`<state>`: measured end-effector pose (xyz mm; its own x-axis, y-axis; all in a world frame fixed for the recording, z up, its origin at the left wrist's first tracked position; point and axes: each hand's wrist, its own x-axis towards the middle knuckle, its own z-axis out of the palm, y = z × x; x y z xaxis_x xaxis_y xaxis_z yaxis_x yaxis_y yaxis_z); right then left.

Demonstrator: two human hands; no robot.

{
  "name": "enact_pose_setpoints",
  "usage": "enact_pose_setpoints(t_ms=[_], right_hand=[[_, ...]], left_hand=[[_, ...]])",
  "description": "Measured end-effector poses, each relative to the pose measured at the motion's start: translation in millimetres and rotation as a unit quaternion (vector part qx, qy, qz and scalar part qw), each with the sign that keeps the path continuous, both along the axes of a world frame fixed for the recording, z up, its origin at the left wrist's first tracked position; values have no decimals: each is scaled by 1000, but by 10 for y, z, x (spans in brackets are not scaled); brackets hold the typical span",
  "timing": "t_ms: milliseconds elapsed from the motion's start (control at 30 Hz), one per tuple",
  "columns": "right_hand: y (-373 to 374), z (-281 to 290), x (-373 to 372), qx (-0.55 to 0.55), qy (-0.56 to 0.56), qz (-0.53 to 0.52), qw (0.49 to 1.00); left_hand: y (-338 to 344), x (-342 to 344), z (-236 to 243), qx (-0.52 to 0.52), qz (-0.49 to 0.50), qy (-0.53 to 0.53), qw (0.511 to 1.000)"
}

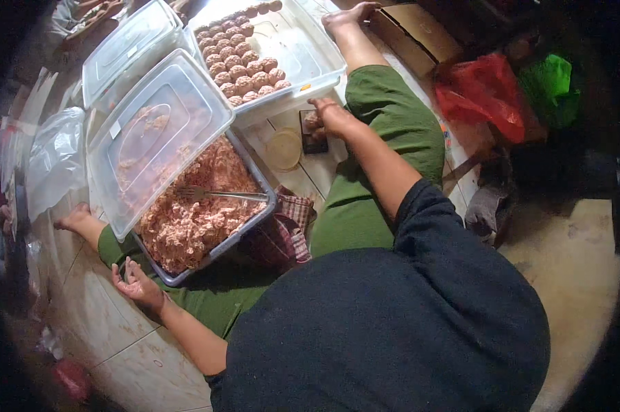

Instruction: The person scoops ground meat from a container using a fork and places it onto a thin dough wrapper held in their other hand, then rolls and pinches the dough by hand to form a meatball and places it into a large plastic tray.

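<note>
My left hand, empty with fingers loosely curled and apart, is beside the grey-rimmed tub over my left leg. The tub holds coarse pink minced mixture with a metal utensil on it; a translucent lid slants across it. My right hand, index finger stretched out, is over a small black flat object with pinkish lumps on it, partly hidden by the hand. A round pale-yellow container stands alongside. Above, a clear bin holds rows of pink balls.
Another lidded bin and clear plastic bags are at left. Checked cloth lies by the tub. A cardboard box, red bag and green bag are at right. My outstretched legs frame the containers.
</note>
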<state>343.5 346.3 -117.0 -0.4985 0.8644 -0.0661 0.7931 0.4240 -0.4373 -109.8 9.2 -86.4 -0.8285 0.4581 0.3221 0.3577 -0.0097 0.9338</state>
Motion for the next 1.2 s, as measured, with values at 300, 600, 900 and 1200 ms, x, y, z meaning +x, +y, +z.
enact_pose_setpoints(t_ms=[300,600,900,1200], right_hand=[[149,292,251,-84,-126,-59,987],[154,311,282,-130,-104,-47,985],[168,205,244,-246,-4,-99,964],[49,370,222,-143,-123,21,982]], left_hand=[[-16,-119,-62,-46,0,103,994],[-3,-104,-86,-41,17,67,997],[85,-157,-160,-42,17,99,994],[89,-123,-161,-43,7,119,992]])
